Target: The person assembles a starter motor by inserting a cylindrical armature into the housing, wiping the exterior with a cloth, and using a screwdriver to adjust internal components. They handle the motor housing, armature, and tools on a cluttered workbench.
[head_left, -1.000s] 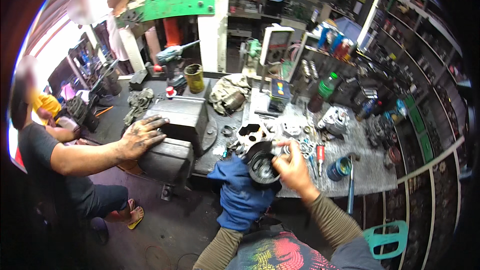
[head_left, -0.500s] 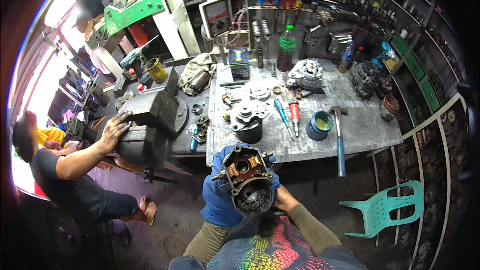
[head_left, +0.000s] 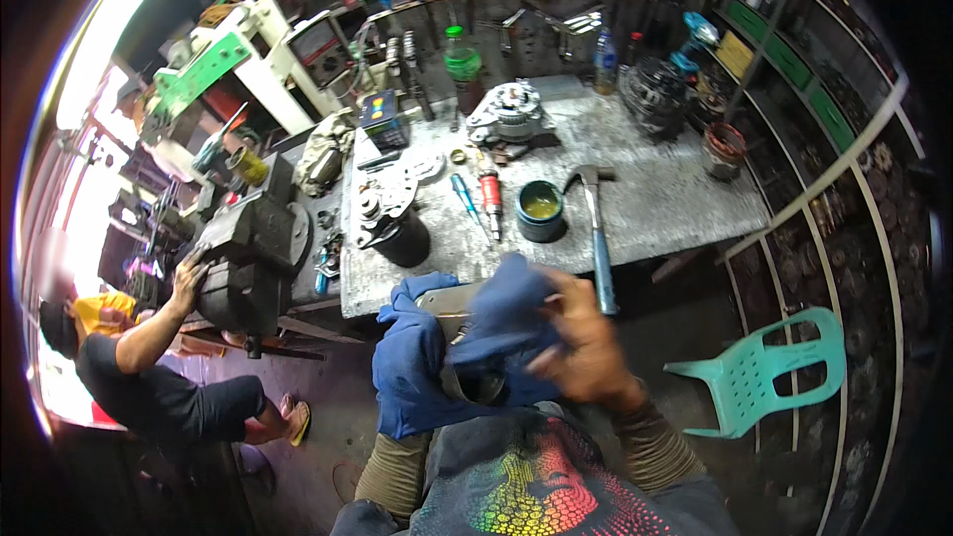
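Observation:
A metal motor housing, wrapped in a blue cloth, is held in front of my chest. My left hand is hidden beneath the cloth and supports the housing; its fingers do not show. My right hand, blurred by motion, grips a raised fold of the cloth over the housing's open face. Only the housing's flat upper edge and part of its round lower opening show. On the bench beyond lie a blue screwdriver, a red-handled tool, a jar of yellowish grease and a hammer.
A metal-topped bench carries an alternator, a dark motor part and a green-capped bottle. To the left, a person rests a hand on a bench vise. A turquoise plastic chair stands at right, beside parts shelves.
My right hand has come up from behind the housing and lifted a fold of blue cloth over its face. The view has shifted, so the bench appears farther left.

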A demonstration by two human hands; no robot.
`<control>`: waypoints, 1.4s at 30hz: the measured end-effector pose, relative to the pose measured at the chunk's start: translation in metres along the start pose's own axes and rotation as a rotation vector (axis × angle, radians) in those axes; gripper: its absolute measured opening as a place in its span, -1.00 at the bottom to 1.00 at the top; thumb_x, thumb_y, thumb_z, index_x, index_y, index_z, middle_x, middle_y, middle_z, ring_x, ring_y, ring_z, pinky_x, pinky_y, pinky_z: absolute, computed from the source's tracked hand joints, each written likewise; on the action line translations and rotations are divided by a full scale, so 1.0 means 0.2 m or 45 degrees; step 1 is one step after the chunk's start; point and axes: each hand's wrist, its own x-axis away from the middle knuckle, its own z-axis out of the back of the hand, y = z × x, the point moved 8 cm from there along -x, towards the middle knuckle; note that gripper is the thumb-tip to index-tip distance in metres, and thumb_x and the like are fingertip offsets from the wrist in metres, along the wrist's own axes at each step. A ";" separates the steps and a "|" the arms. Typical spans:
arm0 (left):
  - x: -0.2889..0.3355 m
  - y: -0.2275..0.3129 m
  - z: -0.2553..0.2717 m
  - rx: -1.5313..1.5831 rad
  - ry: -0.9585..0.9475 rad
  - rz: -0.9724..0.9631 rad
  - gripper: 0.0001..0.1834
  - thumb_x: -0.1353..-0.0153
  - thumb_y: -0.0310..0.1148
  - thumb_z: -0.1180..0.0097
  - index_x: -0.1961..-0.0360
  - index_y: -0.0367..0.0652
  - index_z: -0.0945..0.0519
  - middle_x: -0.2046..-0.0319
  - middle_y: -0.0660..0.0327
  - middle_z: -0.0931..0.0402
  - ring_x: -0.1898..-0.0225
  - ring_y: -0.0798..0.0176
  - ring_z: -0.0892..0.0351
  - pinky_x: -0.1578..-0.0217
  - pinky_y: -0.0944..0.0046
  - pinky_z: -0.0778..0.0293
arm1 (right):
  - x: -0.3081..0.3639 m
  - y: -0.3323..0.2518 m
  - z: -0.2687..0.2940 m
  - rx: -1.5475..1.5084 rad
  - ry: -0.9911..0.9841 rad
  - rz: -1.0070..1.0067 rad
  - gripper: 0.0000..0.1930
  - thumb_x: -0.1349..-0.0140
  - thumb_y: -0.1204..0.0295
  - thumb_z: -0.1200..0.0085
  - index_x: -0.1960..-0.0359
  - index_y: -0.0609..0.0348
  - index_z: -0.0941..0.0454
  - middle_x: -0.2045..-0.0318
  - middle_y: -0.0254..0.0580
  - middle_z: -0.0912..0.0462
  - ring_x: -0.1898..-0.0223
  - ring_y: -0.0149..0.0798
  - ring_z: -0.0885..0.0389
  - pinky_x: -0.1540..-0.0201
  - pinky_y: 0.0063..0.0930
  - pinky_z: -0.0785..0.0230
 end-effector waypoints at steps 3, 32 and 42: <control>-0.04 0.06 -0.13 0.078 -0.167 0.006 -0.29 0.13 -0.14 -0.56 -0.13 -0.09 -0.69 -0.10 -0.01 -0.64 -0.12 -0.14 -0.63 -0.17 0.06 -0.48 | -0.02 -0.03 0.03 0.427 -0.028 0.075 -0.24 -0.11 -0.26 -0.40 -0.07 0.20 -0.75 -0.53 0.08 -0.25 -0.53 0.18 -0.14 -0.55 0.00 -0.01; -0.27 0.25 -0.34 0.157 -0.227 -0.202 -0.45 -0.07 -0.27 -0.40 -0.12 -0.18 -0.67 -0.05 -0.04 -0.65 -0.09 -0.17 -0.61 -0.18 0.06 -0.50 | 0.05 -0.01 0.31 0.343 0.119 -0.066 -0.17 -0.26 -0.20 -0.32 -0.26 0.36 -0.57 -0.57 0.05 -0.13 -0.57 0.15 -0.10 -0.59 0.01 0.08; 0.13 -0.19 -0.31 0.037 -0.224 0.198 -0.34 -0.11 -0.29 -0.38 -0.29 -0.11 -0.57 -0.21 -0.01 -0.55 -0.26 -0.06 -0.50 -0.29 0.10 -0.39 | 0.00 0.11 0.26 0.347 0.167 0.019 -0.44 -0.44 -0.05 -0.20 0.29 0.34 -0.77 -0.46 0.01 -0.31 -0.55 0.17 -0.13 -0.58 0.01 0.09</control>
